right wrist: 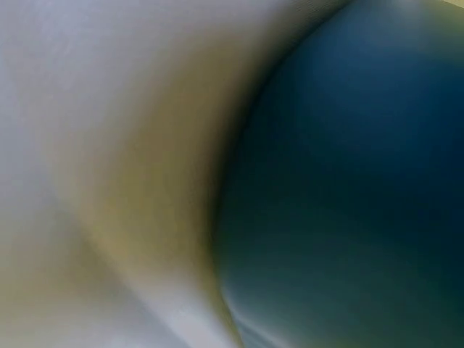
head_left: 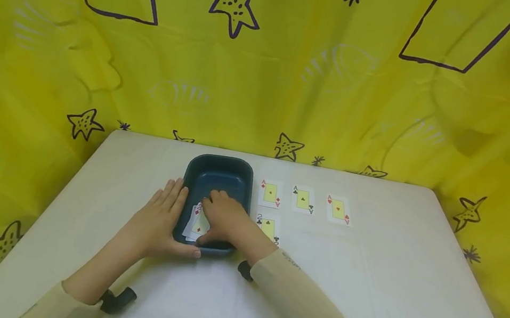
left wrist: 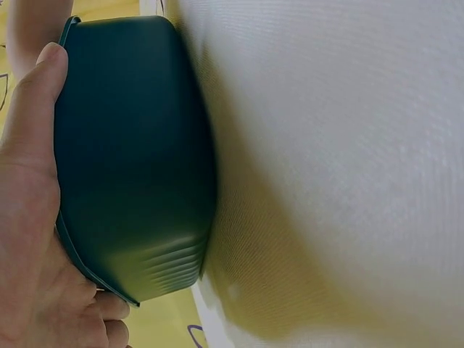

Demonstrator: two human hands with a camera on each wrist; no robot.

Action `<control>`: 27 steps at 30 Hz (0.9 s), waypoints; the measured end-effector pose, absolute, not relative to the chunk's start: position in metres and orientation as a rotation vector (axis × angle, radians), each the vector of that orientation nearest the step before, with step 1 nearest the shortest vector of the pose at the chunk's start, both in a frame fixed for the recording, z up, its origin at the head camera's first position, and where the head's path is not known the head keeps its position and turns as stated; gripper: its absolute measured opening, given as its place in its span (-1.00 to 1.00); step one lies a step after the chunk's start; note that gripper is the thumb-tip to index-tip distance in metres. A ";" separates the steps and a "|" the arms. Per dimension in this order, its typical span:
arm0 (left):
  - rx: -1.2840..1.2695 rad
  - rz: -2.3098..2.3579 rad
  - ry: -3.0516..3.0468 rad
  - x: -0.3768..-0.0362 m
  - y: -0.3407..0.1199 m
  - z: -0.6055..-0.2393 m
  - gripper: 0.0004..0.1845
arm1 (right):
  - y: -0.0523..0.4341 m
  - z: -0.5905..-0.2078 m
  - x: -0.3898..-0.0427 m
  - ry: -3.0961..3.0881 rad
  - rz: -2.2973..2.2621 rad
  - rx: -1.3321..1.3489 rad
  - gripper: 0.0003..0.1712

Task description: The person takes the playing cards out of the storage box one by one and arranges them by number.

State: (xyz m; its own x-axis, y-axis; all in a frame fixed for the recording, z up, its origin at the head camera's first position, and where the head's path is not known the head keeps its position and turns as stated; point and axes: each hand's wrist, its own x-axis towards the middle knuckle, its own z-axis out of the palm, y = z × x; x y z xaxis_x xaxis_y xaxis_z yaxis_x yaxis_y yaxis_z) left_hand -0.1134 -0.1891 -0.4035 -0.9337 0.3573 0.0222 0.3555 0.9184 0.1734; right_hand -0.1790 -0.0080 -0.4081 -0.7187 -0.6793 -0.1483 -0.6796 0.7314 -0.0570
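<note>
Right hand point(head_left: 223, 218) reached into tray point(head_left: 195, 172), grip on thin, slippery cards point(head_left: 197, 225) — best pinched at edges; left hand point(head_left: 165, 219) flat, bracing tray.

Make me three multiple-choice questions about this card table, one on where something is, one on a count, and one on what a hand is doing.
1. Where does the two of clubs lie?
A. Inside the tub
B. Just below the leftmost ace
C. At the table's far left edge

2. How many aces lie in the row right of the dark tub?
A. Three
B. Five
C. One

3. What is the left hand doing?
A. Lifting a card
B. Lying flat on the table, away from the tub
C. Resting against the tub's outer side

Answers: 1 B, it sits under the ace of diamonds. 2 A, three aces lie side by side. 3 C, its palm and thumb lie along the tub's wall.
</note>
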 end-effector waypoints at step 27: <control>0.571 0.273 3.071 -0.113 -0.189 -0.404 0.57 | 0.019 -0.379 -0.183 2.791 -0.267 -1.066 0.10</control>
State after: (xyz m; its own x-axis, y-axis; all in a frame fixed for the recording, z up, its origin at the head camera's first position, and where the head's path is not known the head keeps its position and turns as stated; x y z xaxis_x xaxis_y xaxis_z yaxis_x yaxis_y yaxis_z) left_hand -0.1129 -0.1891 -0.4044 -0.9336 0.3574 0.0257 0.3563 0.9185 0.1715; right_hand -0.1826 0.0193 -0.3790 -0.7388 -0.6705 -0.0686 -0.6453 0.7331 -0.2150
